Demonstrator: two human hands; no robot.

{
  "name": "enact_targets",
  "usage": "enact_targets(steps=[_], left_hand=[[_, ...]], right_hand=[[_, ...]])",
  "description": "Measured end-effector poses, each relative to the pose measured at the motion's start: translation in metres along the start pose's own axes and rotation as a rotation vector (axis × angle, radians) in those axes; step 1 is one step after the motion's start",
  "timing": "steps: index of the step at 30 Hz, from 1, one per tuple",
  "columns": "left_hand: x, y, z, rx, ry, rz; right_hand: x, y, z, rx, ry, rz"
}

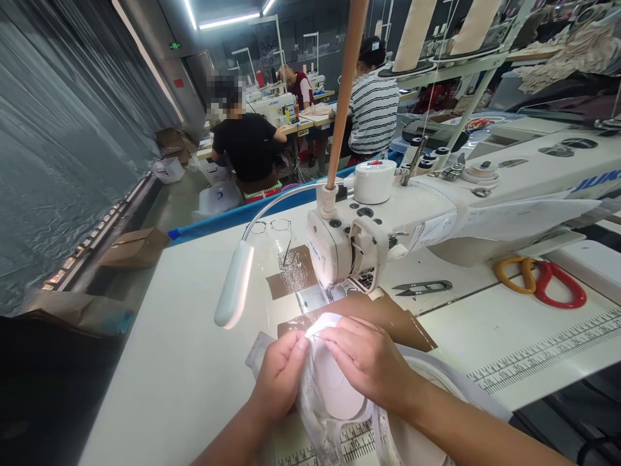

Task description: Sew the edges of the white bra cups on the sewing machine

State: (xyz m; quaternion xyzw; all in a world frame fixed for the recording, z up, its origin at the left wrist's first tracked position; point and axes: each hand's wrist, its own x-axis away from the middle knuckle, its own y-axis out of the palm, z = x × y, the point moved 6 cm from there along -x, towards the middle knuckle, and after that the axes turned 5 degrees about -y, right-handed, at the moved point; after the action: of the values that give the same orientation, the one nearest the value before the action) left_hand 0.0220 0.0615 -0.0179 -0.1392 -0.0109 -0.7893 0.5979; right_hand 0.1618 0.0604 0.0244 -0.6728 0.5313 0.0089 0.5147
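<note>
My left hand [281, 372] pinches the left edge of a white lace fabric piece [330, 395], fingers closed on it. My right hand [369, 359] presses and grips the same fabric from the right, fingers curled over its top edge. The fabric lies on the white table [184, 362] just in front of the needle area of a white sewing machine [354, 239]. Brown cardboard [402, 320] lies under the fabric beside the needle plate.
A bent lamp [235, 285] hangs left of the machine head. Thread snips [422, 287] and red-and-yellow scissors [541, 281] lie to the right. Eyeglasses [274, 226] rest behind. Other people [247, 142] sew at machines farther back. Cardboard boxes [133, 249] stand on the floor at left.
</note>
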Motion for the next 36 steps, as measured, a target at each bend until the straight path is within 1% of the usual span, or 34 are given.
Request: enact_targets(steps=[3, 6, 9, 11, 13, 16, 20, 25, 30, 36], left_hand=[[0.001, 0.000, 0.006, -0.047, 0.080, 0.037], [0.003, 0.000, 0.011, -0.092, 0.149, 0.058], [0.006, 0.000, 0.017, -0.131, 0.229, 0.068], [0.008, 0.000, 0.020, -0.162, 0.280, 0.084], [0.011, 0.000, 0.022, -0.196, 0.323, 0.106], [0.017, 0.002, 0.025, -0.229, 0.387, 0.132], [0.023, 0.006, 0.031, -0.207, 0.433, 0.112], [0.028, 0.010, 0.039, -0.174, 0.502, 0.076], [0.030, 0.010, 0.039, -0.195, 0.562, 0.103], [0.035, 0.011, 0.034, -0.346, 0.664, 0.165]], right_hand=[[-0.001, 0.001, -0.002, -0.017, 0.024, 0.000], [-0.002, 0.002, -0.003, -0.053, 0.073, -0.040], [-0.002, 0.006, -0.004, -0.141, 0.153, -0.095], [0.000, 0.008, -0.004, -0.216, 0.201, -0.110], [0.001, 0.010, -0.005, -0.279, 0.243, -0.100], [0.003, 0.010, -0.007, -0.354, 0.285, -0.052], [0.002, 0.007, -0.015, -0.414, 0.237, 0.027], [0.004, 0.002, -0.019, -0.369, 0.158, 0.102], [0.006, -0.001, -0.021, -0.356, 0.117, 0.145], [0.009, -0.003, -0.023, -0.286, 0.085, 0.174]])
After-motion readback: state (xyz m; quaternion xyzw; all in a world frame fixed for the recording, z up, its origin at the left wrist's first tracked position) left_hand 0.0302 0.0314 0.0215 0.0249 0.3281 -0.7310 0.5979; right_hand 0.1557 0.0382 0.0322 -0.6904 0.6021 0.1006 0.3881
